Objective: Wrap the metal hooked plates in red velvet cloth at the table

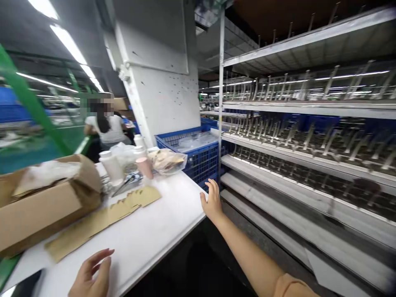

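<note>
My left hand [92, 274] is over the near left part of the white table [167, 218], its fingers curved with a gap between thumb and fingertips and nothing in them. At the table's right corner, my right hand [212, 201] is held out with its fingers apart, and it holds nothing. Whether it touches the edge I cannot tell. Between the hands and the bottles, a fanned row of brown paper pieces [102, 220] lies across the tabletop. A dark flat device [26, 284] rests near my left hand, partly cut off by the frame.
An open cardboard box [40, 218] stands at the left. White bottles [111, 168], a pink bottle [144, 167] and a filled plastic bag [167, 161] are at the back. Beyond are a blue crate [202, 159] and a seated person [105, 126]. A metal rack [278, 173] fills the right.
</note>
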A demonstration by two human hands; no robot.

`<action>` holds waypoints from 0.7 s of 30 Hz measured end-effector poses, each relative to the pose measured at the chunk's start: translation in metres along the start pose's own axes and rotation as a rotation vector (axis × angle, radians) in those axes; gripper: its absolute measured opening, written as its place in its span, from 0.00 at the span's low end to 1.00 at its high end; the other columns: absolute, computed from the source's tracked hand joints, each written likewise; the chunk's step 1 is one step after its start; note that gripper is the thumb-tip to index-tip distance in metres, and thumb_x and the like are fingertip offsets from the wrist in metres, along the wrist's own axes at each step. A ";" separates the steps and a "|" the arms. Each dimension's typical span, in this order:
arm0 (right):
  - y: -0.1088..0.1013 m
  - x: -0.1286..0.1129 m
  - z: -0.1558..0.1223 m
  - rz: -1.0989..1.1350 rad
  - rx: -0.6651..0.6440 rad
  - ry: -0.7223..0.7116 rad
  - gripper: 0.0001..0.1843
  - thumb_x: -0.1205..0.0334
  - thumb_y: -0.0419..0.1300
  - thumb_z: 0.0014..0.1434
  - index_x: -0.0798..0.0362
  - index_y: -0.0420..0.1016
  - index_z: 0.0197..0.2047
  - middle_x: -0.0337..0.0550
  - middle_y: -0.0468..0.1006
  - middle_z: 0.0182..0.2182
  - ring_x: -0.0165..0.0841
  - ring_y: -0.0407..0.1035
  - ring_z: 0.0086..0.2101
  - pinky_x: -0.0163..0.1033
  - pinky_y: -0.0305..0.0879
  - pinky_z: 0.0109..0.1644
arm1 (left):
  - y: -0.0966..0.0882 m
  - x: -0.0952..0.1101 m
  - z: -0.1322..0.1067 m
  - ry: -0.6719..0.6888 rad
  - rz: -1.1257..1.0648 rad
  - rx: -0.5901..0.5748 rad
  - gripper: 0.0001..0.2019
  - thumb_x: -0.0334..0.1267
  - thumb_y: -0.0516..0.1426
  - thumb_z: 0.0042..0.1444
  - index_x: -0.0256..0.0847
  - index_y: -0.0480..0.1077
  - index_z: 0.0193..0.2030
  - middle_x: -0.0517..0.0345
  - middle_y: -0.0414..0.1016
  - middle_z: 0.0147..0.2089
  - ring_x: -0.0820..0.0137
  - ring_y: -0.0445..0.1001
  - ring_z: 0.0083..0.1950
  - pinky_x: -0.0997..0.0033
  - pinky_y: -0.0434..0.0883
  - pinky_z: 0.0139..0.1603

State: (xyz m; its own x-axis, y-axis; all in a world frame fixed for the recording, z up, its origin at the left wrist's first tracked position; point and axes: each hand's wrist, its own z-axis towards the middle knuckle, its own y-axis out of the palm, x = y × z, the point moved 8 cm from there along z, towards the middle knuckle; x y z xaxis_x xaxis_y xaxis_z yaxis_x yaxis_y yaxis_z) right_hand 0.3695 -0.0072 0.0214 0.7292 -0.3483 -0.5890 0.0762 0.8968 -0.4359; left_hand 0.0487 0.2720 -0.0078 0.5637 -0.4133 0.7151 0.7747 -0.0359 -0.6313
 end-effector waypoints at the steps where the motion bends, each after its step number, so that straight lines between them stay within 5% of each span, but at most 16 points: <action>1: 0.011 -0.011 0.001 0.044 -0.002 -0.030 0.24 0.60 0.50 0.62 0.56 0.56 0.60 0.55 0.53 0.62 0.44 0.43 0.64 0.57 0.45 0.67 | 0.001 -0.001 0.001 0.005 -0.068 -0.018 0.12 0.53 0.51 0.50 0.55 0.70 0.37 0.76 0.77 0.42 0.66 0.77 0.42 0.65 0.73 0.44; 6: 0.057 -0.023 -0.011 0.151 -0.111 -0.062 0.24 0.60 0.49 0.61 0.56 0.53 0.60 0.60 0.50 0.62 0.48 0.40 0.64 0.63 0.46 0.64 | -0.003 0.002 -0.005 0.062 -0.314 -0.021 0.17 0.49 0.56 0.43 0.42 0.69 0.37 0.55 0.77 0.38 0.59 0.75 0.45 0.60 0.70 0.49; 11: 0.068 -0.003 -0.035 0.165 -0.081 -0.133 0.26 0.52 0.48 0.63 0.62 0.58 0.57 0.68 0.55 0.58 0.52 0.48 0.61 0.63 0.49 0.62 | 0.000 0.022 -0.029 0.156 -0.386 -0.086 0.10 0.37 0.50 0.49 0.38 0.66 0.39 0.53 0.75 0.35 0.64 0.73 0.41 0.63 0.68 0.44; 15: 0.076 0.010 -0.039 0.137 -0.077 -0.248 0.32 0.45 0.49 0.60 0.66 0.63 0.55 0.70 0.62 0.55 0.57 0.52 0.59 0.63 0.51 0.61 | 0.003 0.023 -0.036 0.126 -0.328 -0.079 0.11 0.28 0.50 0.44 0.38 0.68 0.36 0.57 0.76 0.33 0.68 0.74 0.37 0.69 0.67 0.40; 21: 0.073 0.011 -0.045 0.071 -0.093 -0.317 0.37 0.42 0.48 0.58 0.67 0.65 0.57 0.70 0.65 0.54 0.59 0.57 0.57 0.61 0.52 0.62 | 0.012 0.025 -0.049 0.107 -0.250 -0.174 0.11 0.25 0.52 0.41 0.39 0.69 0.32 0.58 0.75 0.33 0.69 0.71 0.36 0.71 0.65 0.36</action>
State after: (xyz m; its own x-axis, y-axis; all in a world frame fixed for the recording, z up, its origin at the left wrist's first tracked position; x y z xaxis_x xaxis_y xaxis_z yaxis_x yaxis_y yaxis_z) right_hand 0.3526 0.0428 -0.0473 0.9069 -0.1708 -0.3852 -0.0336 0.8819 -0.4702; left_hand 0.0587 0.2167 -0.0121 0.3217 -0.4651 0.8248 0.8195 -0.2995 -0.4885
